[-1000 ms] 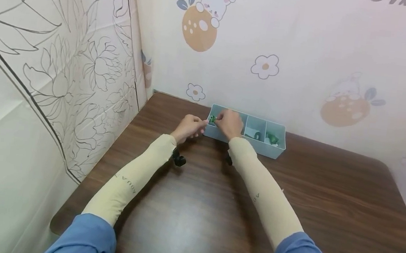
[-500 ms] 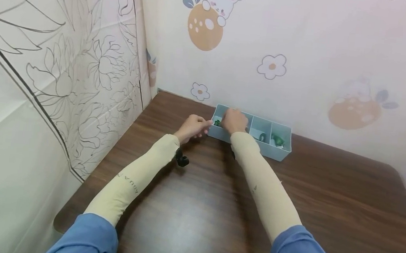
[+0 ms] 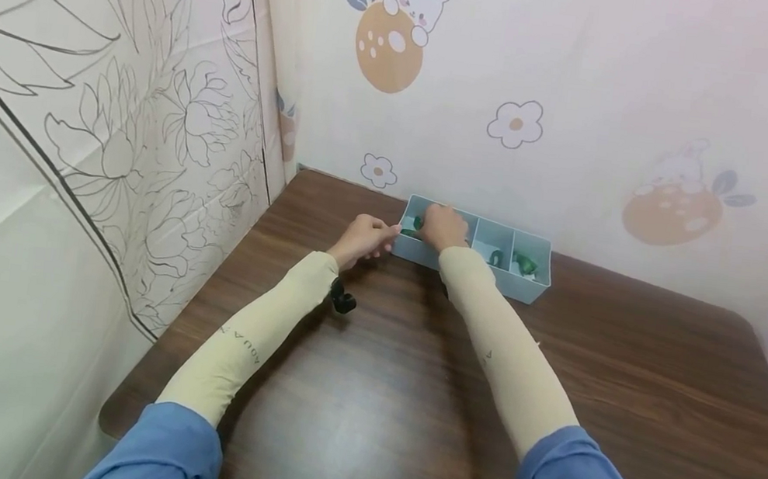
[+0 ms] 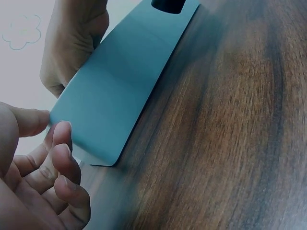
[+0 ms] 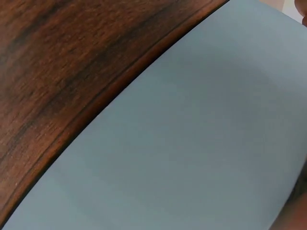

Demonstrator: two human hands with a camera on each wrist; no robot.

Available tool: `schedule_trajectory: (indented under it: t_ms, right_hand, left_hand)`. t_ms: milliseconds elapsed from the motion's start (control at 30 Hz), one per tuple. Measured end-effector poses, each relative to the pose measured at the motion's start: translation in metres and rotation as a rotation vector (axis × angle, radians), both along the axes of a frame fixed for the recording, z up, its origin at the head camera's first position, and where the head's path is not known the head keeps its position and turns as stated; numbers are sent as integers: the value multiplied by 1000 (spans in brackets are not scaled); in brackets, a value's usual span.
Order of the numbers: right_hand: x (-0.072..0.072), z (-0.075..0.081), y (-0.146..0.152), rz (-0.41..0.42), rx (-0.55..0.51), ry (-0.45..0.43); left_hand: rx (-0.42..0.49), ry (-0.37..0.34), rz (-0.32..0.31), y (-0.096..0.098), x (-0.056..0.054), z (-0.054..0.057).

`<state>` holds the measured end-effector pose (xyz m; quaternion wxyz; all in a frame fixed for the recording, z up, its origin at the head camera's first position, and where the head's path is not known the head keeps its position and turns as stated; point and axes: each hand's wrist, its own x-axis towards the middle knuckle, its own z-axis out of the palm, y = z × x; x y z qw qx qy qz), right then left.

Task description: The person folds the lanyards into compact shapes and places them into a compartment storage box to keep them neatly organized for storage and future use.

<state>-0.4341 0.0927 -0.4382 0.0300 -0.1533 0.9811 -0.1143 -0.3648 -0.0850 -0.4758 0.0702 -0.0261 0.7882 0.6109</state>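
A long pale blue box (image 3: 433, 257) with divided compartments stands against the wall at the back of the table. My left hand (image 3: 362, 240) pinches its left front corner; in the left wrist view the thumb (image 4: 33, 122) presses the rim and the other fingers curl below. My right hand (image 3: 444, 229) reaches down into the left part of the box. Right beside its fingers shows a small dark green piece (image 3: 418, 223), with more green (image 3: 408, 233) near the front wall. The right fingertips are hidden, so I cannot tell whether they grip a piece.
A green ring-like piece (image 3: 496, 257) lies in one compartment, and a larger green piece (image 3: 525, 264) in the rightmost one. A brown wooden table (image 3: 345, 407) spreads in front. Printed wall covering (image 3: 582, 96) rises right behind the box.
My right hand has gone lower into the box. The green piece that showed raised between both hands now shows inside the left compartment. The left hand stays at the corner.
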Motion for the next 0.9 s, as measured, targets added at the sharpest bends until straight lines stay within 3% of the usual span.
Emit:
schedule_trajectory:
  t_ms: [133,233,433,700,900]
  right_hand:
    - [4,3,9,7,3,23]
    - [8,7,17,29,-55,69]
    - [26,17,35,105,-219,169]
    - [51,23,83,78,-365,203]
    - [83,23,135,31,-373,246]
  left_hand:
    - [-27,-11,-1,4,-2,2]
    - [-67,0,-8,4,-2,5]
    - [-248,79,-29,-5,-1,13]
    - [-555,327,-36,-23,13,21]
    - [-814,564,-132,-42,33,27]
